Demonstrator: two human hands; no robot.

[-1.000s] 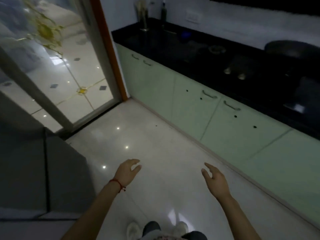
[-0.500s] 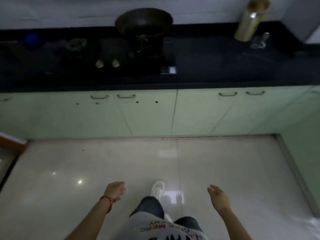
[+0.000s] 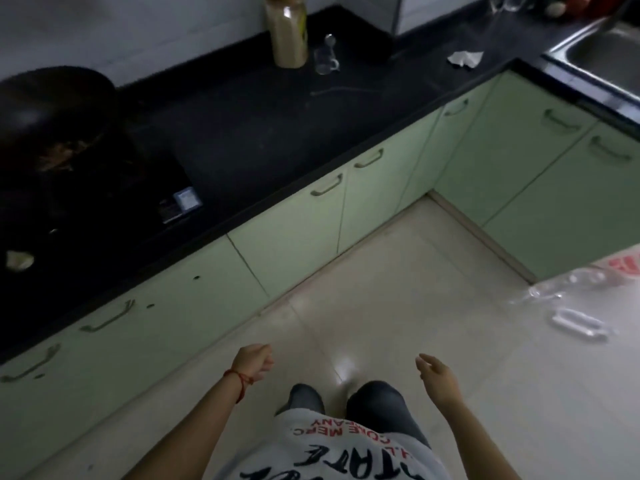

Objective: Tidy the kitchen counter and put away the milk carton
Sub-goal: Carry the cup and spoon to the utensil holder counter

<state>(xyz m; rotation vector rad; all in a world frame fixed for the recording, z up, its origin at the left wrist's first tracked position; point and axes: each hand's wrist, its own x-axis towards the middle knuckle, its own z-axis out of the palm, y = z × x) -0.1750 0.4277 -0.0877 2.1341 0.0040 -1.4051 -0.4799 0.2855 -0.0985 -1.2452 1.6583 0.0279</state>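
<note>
Counter (image 3: 263, 133) now seen angled, sink (image 3: 602, 60) newly visible, left hand (image 3: 252, 365) seemingly loosely curled, right hand (image 3: 438, 377) relaxed, both empty

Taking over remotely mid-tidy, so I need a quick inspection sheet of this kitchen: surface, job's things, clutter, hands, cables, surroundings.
Surface: black counter, L-shaped, dim.
Job's things: milk carton, nothing seen.
Clutter: dark wok on the stove at left; tall jar; clear glass beside it; crumpled paper toward the sink.
Hands: left hand loosely curled, holding nothing; right hand open, holding nothing; both above the floor.
Cables: nothing seen.
Surroundings: green cabinets, steel sink at right, pale tiled floor, clear plastic packaging at right edge.
</note>
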